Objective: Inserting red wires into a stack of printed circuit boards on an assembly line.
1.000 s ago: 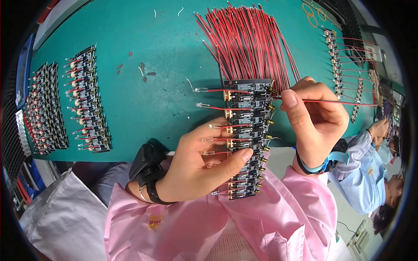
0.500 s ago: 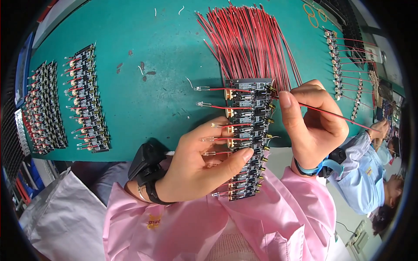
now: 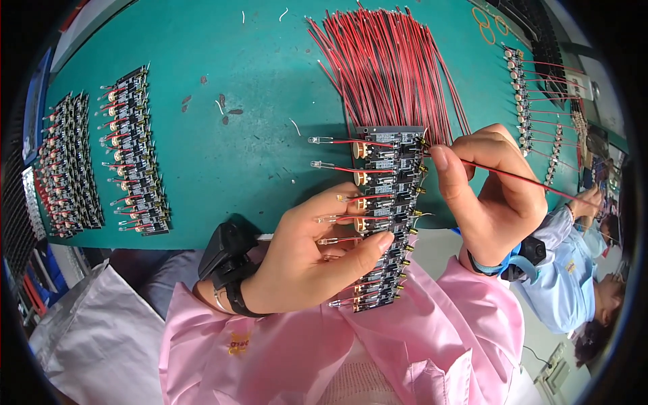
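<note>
- The right hand [image 3: 503, 196], right of centre, pinches a thin red-and-black wire [image 3: 560, 193] between thumb and index finger, its other fingers curled.
- The left hand [image 3: 314, 253], lower centre, grips a strip of black circuit boards [image 3: 383, 182], thumb laid on the front face; the strip stands nearly upright in the middle of the frame.
- Most of the left fingers are hidden behind the strip, and its thumb covers part of the boards.
- The wire's near end is lost at the right fingertips beside the strip's right edge; whether it touches a board cannot be told. Its far end blurs against the background.
- Clear LEDs [image 3: 322, 141] on red leads jut from the strip's left side.
- The strip's top overlaps a fanned bundle of red-and-black wires [image 3: 388, 67] at upper centre, covering its lower ends.
- The green work mat [image 3: 236, 169] bears dark marks and white scraps; more board strips [image 3: 131, 155] lie at left, crowded and hard to count at the far edge.
- Rubber bands [image 3: 483, 27] lie at upper right.
- At right, a co-worker in light blue [image 3: 560, 283] is partly cut off by the dark fisheye rim, above a pale floor.
</note>
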